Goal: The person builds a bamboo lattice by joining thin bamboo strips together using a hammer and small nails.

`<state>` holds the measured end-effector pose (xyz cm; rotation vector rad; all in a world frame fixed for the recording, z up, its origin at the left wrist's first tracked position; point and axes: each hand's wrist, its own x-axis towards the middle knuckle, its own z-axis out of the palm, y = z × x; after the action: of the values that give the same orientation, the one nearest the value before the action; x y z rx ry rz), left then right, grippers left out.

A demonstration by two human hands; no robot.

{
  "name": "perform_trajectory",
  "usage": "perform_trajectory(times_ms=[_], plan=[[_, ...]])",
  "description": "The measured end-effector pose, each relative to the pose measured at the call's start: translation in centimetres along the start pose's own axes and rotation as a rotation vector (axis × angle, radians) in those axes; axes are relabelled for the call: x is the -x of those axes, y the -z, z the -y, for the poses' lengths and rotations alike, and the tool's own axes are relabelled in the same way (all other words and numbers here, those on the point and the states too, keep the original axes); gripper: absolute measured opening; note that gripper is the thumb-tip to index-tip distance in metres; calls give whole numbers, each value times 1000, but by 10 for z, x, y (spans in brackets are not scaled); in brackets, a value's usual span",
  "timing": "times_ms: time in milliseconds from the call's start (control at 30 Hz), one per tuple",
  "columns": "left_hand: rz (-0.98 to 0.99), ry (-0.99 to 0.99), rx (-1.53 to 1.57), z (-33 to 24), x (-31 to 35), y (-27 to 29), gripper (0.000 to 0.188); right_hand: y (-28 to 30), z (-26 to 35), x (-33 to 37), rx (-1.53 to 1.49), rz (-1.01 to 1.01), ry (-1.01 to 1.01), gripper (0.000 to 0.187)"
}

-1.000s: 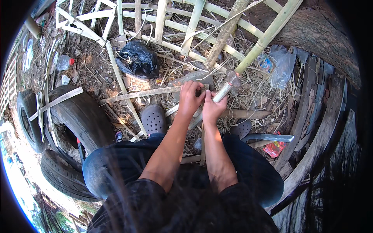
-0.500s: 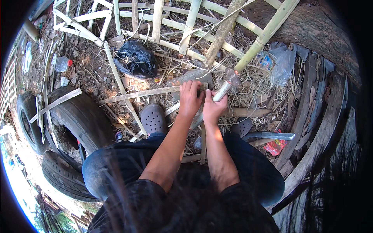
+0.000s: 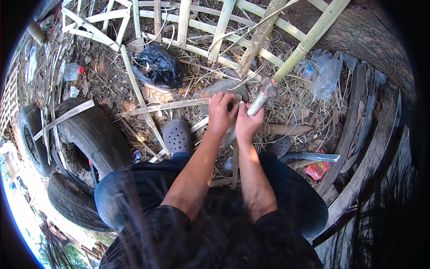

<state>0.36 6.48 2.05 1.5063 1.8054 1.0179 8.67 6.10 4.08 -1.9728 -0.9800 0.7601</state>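
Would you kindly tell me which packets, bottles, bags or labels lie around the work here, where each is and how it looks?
Red packet: lower right by the planks, small, crumpled, shiny.
Clear plastic bag: upper right on the straw, crinkled, with a blue and red wrapper inside.
Black bag: upper centre-left on the ground, bunched, glossy.
Clear bottle: far left on the dirt, lying down, red cap.
No signs or screens.
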Motion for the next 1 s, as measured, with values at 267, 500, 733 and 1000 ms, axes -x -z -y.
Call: perform_trajectory(times_ms=[267, 500, 733, 1000], plan=[[-5, -22, -26, -2, -1, -2, 22, 1, 2, -4, 26, 19, 43, 23], [-7, -55, -65, -1, -4, -1, 17, 4, 9, -8, 39, 117, 43, 24], [-6, -75, -41, 6, -6, -2, 13, 6, 2, -10, 33, 183, 89, 25], [38, -46, -23, -1, -8, -2, 16, 63, -4, -7, 182, 309, 159, 22]])
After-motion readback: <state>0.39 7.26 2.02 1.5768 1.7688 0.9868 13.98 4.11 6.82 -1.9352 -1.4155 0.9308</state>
